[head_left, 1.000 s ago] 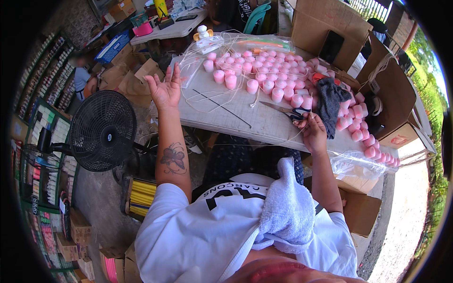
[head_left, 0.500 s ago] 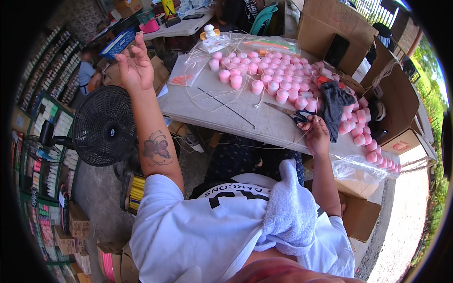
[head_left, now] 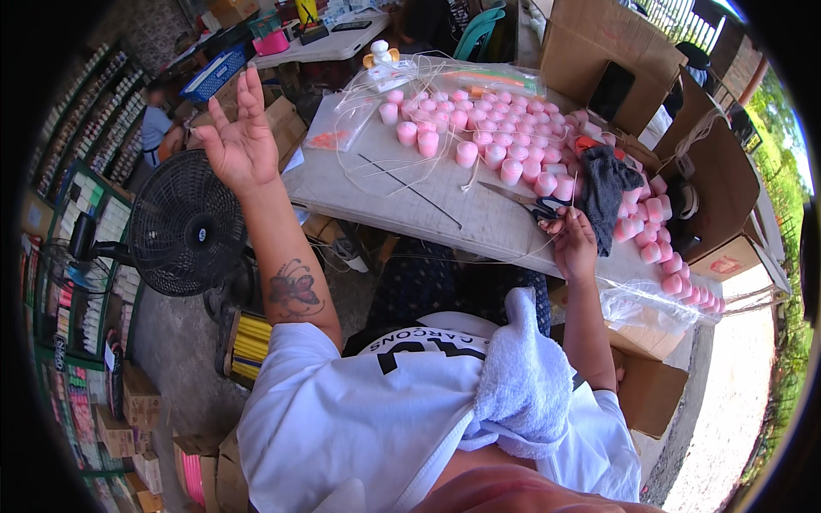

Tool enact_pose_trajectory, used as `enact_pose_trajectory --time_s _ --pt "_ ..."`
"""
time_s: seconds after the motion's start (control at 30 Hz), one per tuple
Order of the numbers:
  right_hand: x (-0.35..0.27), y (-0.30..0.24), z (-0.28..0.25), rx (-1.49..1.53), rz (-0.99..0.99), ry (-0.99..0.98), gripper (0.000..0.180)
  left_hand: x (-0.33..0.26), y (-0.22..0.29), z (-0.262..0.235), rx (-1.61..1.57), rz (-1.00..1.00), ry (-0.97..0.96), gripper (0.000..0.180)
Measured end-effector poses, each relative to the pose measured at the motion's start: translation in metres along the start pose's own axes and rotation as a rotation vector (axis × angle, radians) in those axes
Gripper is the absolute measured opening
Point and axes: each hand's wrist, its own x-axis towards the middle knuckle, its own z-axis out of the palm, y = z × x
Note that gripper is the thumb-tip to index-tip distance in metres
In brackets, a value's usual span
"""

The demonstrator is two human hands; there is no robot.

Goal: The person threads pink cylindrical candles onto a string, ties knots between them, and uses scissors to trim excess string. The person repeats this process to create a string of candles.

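Note:
My left hand (head_left: 241,141) is raised out over the fan at the left, fingers apart and nothing plainly seen in them. Low over the table's near edge, my right hand (head_left: 575,242) pinches a thin pale string (head_left: 575,186) whose short end stands up above the fingertips. A line of string runs from there leftward past the table edge. Just beyond the right fingertips lie dark-handled scissors (head_left: 547,205), blades pointing left. Beside that hand is a crumpled dark grey cloth (head_left: 609,192). Many small pink cylindrical pieces (head_left: 510,171) crowd the table behind.
A thin black rod (head_left: 410,190) and loose loops of string lie on the white table (head_left: 342,184). Plastic bags (head_left: 338,124) sit at its left. A cardboard box (head_left: 718,188) with a phone (head_left: 611,91) stands right. The black fan (head_left: 186,218) is beneath my left forearm.
My left hand has shifted slightly left and down, its palm turning and thumb moving outward. The string near the table edge now hangs differently. My right hand has stayed nearly in place.

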Motion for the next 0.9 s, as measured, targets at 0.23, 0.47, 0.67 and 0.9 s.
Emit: enact_pose_trajectory --time_s 0.23,0.47,0.67,0.9 --pt "0.001 0.001 0.000 0.009 0.009 -0.001 0.023 -0.012 0.005 -0.008 -0.341 -0.165 -0.126 0.113" --pt "0.001 -0.001 0.002 0.026 0.001 -0.002 0.023 -0.019 0.006 -0.026 -0.361 -0.239 -0.117 0.078" --pt "-0.001 0.002 0.000 0.006 -0.013 -0.007 0.024 -0.044 -0.004 -0.041 0.160 -0.640 -0.272 0.060" --pt "-0.001 0.002 0.002 -0.018 -0.011 0.002 0.024 -0.068 -0.090 -0.100 0.570 -0.913 0.544 0.041"
